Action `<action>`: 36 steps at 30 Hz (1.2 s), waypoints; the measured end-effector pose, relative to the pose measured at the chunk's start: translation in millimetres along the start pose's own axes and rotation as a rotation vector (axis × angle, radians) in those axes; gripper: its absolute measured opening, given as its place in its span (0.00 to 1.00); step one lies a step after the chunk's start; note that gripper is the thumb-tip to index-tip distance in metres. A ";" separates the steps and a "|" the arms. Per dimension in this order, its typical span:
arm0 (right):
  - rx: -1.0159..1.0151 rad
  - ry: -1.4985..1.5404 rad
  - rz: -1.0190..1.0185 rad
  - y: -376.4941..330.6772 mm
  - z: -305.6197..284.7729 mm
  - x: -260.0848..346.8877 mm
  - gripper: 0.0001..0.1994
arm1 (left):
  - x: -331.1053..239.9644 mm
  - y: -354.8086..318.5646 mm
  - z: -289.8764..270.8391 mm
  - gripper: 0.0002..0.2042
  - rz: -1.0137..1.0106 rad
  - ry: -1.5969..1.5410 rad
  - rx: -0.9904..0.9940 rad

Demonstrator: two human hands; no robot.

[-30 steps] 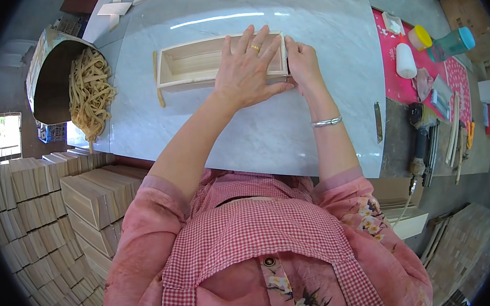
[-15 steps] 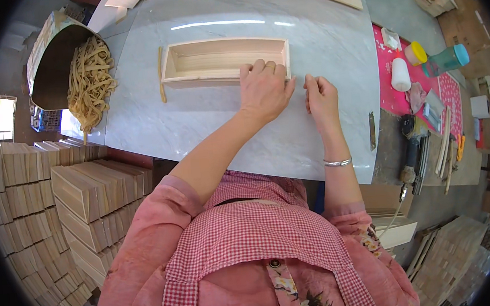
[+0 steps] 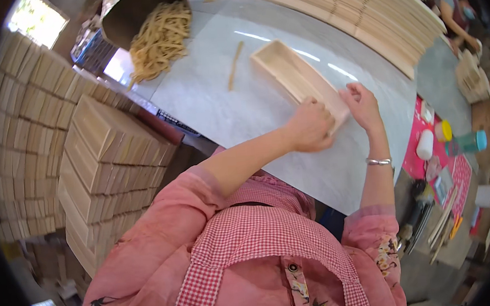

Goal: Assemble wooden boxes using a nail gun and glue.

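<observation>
A long, shallow, open-topped box of pale wood [image 3: 277,70] lies aslant on the grey marbled tabletop. My left hand [image 3: 312,126] is closed over the long wall at the box's near end, knuckles up. Just right of that end is my right hand [image 3: 362,103], its fingers loosely bent and apart, holding nothing that I can see. Whether its fingertips touch the box I cannot tell. On the tabletop left of the box lies a thin tan strip [image 3: 236,66], apart from both hands.
A tipped container [image 3: 116,19] spills tan strips [image 3: 161,39] at the table's far left. Wooden pieces [image 3: 348,7] line the far edge. Stacked wooden boxes [image 3: 112,146] stand left. A white bottle [image 3: 424,144] sits on red cloth at right. Another person [image 3: 456,18] is at the far right.
The box has turned from lying crosswise to slanting, its near end toward me. My left hand still grips it; my right hand's fingers have loosened. The whole view has also rotated.
</observation>
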State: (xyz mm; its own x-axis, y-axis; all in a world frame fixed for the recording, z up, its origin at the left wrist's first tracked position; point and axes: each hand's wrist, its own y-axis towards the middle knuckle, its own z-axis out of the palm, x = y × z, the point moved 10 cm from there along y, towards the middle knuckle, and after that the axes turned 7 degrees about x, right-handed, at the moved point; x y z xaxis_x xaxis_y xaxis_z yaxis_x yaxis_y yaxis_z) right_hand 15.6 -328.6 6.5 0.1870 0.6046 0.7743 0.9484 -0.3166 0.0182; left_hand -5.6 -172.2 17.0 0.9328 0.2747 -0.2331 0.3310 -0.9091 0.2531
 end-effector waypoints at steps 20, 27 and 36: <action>0.224 0.396 0.053 -115.5 121.4 51.6 0.13 | 3.9 -202.4 -137.4 0.02 -0.374 0.367 -0.202; 0.337 0.523 0.052 -128.3 168.9 84.8 0.11 | 28.2 -227.8 -166.0 0.03 -0.589 0.581 -0.068; 0.197 0.359 -0.114 -137.0 170.5 85.3 0.09 | 49.4 -239.8 -162.8 0.04 -0.750 0.577 0.040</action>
State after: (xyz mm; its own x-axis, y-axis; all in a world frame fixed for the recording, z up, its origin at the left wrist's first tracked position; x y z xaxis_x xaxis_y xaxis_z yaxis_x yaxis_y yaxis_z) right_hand -54.7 -109.0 -37.8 0.0102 0.3240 0.9460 0.9952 -0.0958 0.0220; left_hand -15.7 110.4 97.6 0.4090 0.8945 0.1808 0.8775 -0.4398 0.1911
